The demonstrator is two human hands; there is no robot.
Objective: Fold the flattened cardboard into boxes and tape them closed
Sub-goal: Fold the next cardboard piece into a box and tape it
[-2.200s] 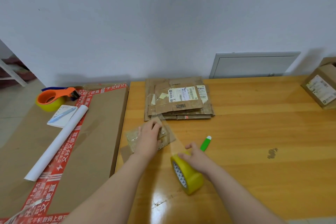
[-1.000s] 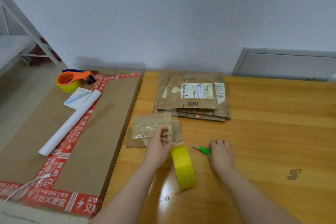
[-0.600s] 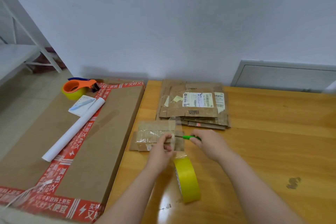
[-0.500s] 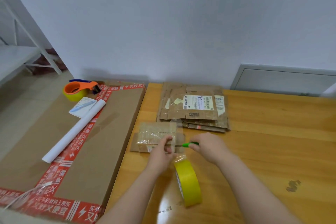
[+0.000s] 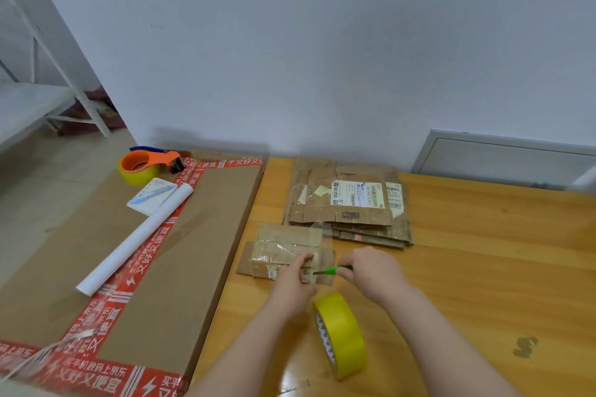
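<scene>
Surface: wooden table (image 5: 483,267) is standing against a pale wall; a large flat carton (image 5: 180,251) is lying alongside it on the left.
Work piece: small box (image 5: 283,245), partly wrapped in clear film, is lying flat near the table's left edge, just near of the stack of flattened cardboard (image 5: 348,209).
Tape supply: yellow tape roll (image 5: 342,332) is standing on edge near the person, with a clear tape strip (image 5: 326,255) appearing to run from it up to the box's right end.
Left hand: left hand (image 5: 295,280) is pinching the tape strip at the box's near right end, fingers curled over it.
Right hand: right hand (image 5: 371,274) is gripping a green-handled cutter (image 5: 332,270), its tip pointing left at the strip just beside the left fingertips.
Step in hand: judged to be severing the strip from the roll.
Method: the pinch should be holding the strip taut and flat while the blade is crossing it in one stroke, close to the box edge, moving away from the fingers.
Caution: slack film is likely to be wrinkling or sticking to itself; the blade is working very near the thumb.
After cutting: the free tail should be getting pressed down onto the cardboard.
</scene>
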